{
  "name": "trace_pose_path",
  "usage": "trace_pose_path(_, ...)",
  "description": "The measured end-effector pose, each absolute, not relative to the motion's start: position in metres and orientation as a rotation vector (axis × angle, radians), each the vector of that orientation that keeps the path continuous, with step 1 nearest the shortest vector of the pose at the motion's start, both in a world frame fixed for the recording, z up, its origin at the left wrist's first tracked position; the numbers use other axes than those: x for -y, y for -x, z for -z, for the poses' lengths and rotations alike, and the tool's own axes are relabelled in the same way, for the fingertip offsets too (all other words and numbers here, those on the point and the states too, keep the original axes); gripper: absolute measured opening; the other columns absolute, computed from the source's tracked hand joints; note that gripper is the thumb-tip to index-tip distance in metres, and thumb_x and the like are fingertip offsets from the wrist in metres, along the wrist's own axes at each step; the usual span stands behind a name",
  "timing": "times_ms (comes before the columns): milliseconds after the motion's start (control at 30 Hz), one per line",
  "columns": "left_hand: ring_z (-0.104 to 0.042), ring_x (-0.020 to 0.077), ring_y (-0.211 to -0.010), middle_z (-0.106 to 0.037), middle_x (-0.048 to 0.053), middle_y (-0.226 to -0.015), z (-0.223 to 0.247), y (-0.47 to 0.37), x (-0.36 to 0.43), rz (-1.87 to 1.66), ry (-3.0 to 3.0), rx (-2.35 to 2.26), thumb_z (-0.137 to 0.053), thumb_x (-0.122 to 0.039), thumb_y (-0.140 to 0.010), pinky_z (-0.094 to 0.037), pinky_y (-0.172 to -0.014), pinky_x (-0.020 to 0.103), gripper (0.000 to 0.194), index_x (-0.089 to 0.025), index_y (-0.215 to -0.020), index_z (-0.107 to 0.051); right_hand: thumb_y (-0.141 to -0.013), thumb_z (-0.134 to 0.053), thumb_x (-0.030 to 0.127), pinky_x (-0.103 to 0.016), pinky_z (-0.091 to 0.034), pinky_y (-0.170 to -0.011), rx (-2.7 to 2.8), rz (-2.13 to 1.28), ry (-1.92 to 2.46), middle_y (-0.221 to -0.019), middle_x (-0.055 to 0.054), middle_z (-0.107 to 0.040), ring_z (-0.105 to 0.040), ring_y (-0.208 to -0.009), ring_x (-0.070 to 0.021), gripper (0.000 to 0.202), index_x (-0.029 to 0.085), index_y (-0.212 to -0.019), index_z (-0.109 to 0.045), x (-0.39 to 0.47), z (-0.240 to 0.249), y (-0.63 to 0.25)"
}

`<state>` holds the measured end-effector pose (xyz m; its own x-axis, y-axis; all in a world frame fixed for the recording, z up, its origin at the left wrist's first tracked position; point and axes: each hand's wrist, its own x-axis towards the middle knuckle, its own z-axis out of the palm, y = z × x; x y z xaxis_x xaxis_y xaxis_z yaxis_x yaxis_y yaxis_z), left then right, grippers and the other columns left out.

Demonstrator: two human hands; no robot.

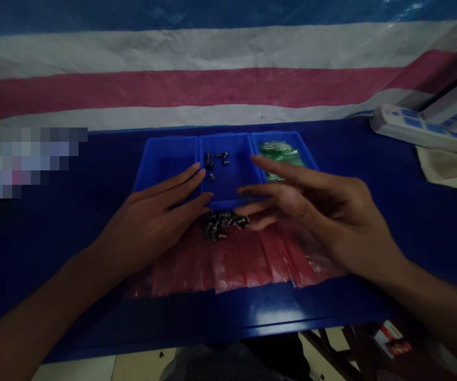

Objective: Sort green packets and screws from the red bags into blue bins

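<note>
- Black, silver-shanked screws (223, 223) are lying heaped beside a blue tray (236, 182).
- Your left hand (149, 222) is reaching alongside, fingers loosely extended.
- Your right hand (333, 209) is hovering; its grip I cannot tell.

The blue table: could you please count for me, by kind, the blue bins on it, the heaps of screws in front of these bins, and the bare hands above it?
Blue bins: 3 (left bin, middle bin, right bin)
Heaps of screws: 1
Bare hands: 2 (left hand, right hand)
Total: 6
</note>
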<state>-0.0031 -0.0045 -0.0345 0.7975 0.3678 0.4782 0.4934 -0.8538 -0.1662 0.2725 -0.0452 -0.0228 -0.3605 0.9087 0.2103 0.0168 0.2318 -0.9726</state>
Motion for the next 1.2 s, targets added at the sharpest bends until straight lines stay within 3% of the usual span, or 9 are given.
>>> trace_pose_path(67, -0.059, 0.0264, -0.142, -0.067, 0.02, -0.143, 0.035, 0.003, 0.004, 0.624, 2.702, 0.656, -0.054, -0.014, -0.109, -0.056, -0.118, 0.038, 0.024, -0.009, -0.128, -0.068, -0.106, -0.067, 0.023, -0.037, -0.07, -0.092, 1.616, -1.107, 0.899, -0.126, -0.005, -0.079, -0.08, -0.11, -0.0233, 0.041, 0.03, -0.146, -0.064, 0.046, 0.021, -0.274)
trace_pose_path(133, -0.059, 0.0265, -0.143, -0.066, 0.02, -0.145, 0.035, 0.004, 0.004, 0.627, 2.707, 0.66, -0.054, -0.016, -0.109, -0.057, -0.118, 0.039, 0.024, -0.01, -0.129, -0.067, -0.104, -0.067, 0.018, -0.039, -0.066, -0.105, 1.775, -0.866, 0.923, -0.135, -0.004, -0.076, -0.075, -0.122, -0.024, 0.045, 0.03, -0.147, -0.064, 0.048, 0.021, -0.277)
trace_pose_path(300, -0.057, 0.0245, -0.144, -0.066, 0.018, -0.146, 0.034, 0.003, 0.004, 0.606, 2.713, 0.695, -0.051, -0.015, -0.11, -0.055, -0.119, 0.038, 0.025, -0.011, -0.129, -0.067, -0.105, -0.057, 0.009, -0.031, -0.064, -0.067, 2.51, 0.001, 0.804, -0.096, -0.009, -0.081, -0.079, -0.083, -0.021, 0.023, 0.012, -0.119, -0.075, 0.048, 0.027, -0.283)
trace_pose_path(367, -0.058, 0.0246, -0.144, -0.066, 0.02, -0.145, 0.034, 0.003, 0.004, 0.606, 2.716, 0.684, -0.051, -0.015, -0.11, -0.054, -0.119, 0.038, 0.024, -0.01, -0.127, -0.069, -0.101, -0.058, 0.004, -0.031, -0.061, -0.065, 2.72, 0.146, 0.794, -0.097, -0.01, -0.078, -0.075, -0.082, -0.0218, 0.021, 0.011, -0.112, -0.075, 0.046, 0.03, -0.284)
trace_pose_path(500, -0.058, 0.026, -0.143, -0.067, 0.021, -0.144, 0.035, 0.004, 0.003, 0.638, 2.729, 0.666, -0.053, -0.015, -0.109, -0.055, -0.119, 0.039, 0.024, -0.009, -0.127, -0.068, -0.096, -0.062, 0.002, -0.033, -0.057, -0.065, 2.778, 0.158, 0.765, -0.097, -0.01, -0.071, -0.069, -0.08, -0.0227, 0.015, 0.013, -0.096, -0.072, 0.043, 0.035, -0.283)
trace_pose_path(667, -0.059, 0.0261, -0.143, -0.064, 0.016, -0.148, 0.034, 0.004, 0.004, 0.625, 2.753, 0.715, -0.052, -0.016, -0.11, -0.056, -0.118, 0.041, 0.027, -0.013, -0.131, -0.068, -0.099, -0.057, 0.002, -0.033, -0.056, -0.067, 2.763, 0.144, 0.734, -0.101, -0.011, -0.071, -0.069, -0.081, -0.0219, 0.016, 0.013, -0.092, -0.067, 0.042, 0.036, -0.282)
trace_pose_path(833, -0.059, 0.0261, -0.143, -0.066, 0.019, -0.145, 0.034, 0.003, 0.004, 0.648, 2.732, 0.685, -0.056, -0.015, -0.108, -0.056, -0.119, 0.04, 0.025, -0.011, -0.129, -0.068, -0.103, -0.052, 0.002, -0.033, -0.059, -0.068, 2.71, 0.105, 0.705, -0.102, -0.012, -0.073, -0.07, -0.083, -0.0222, 0.023, 0.011, -0.093, -0.071, 0.043, 0.037, -0.281)
trace_pose_path(1000, -0.059, 0.0268, -0.142, -0.066, 0.017, -0.145, 0.034, 0.004, 0.004, 0.63, 2.753, 0.707, -0.055, -0.015, -0.108, -0.057, -0.117, 0.042, 0.026, -0.014, -0.13, -0.068, -0.103, -0.056, 0.003, -0.038, -0.065, -0.088, 2.707, -0.127, 0.653, -0.114, -0.015, -0.073, -0.072, -0.104, -0.0255, 0.02, 0.008, -0.101, -0.075, 0.041, 0.038, -0.282)
trace_pose_path(1200, -0.059, 0.027, -0.142, -0.066, 0.016, -0.146, 0.034, 0.004, 0.004, 0.659, 2.748, 0.705, -0.058, -0.015, -0.107, -0.056, -0.118, 0.041, 0.027, -0.015, -0.131, -0.068, -0.105, -0.053, 0.004, -0.038, -0.064, -0.088, 2.634, -0.184, 0.62, -0.112, -0.016, -0.074, -0.071, -0.104, -0.0264, 0.023, 0.006, -0.108, -0.076, 0.04, 0.034, -0.284)
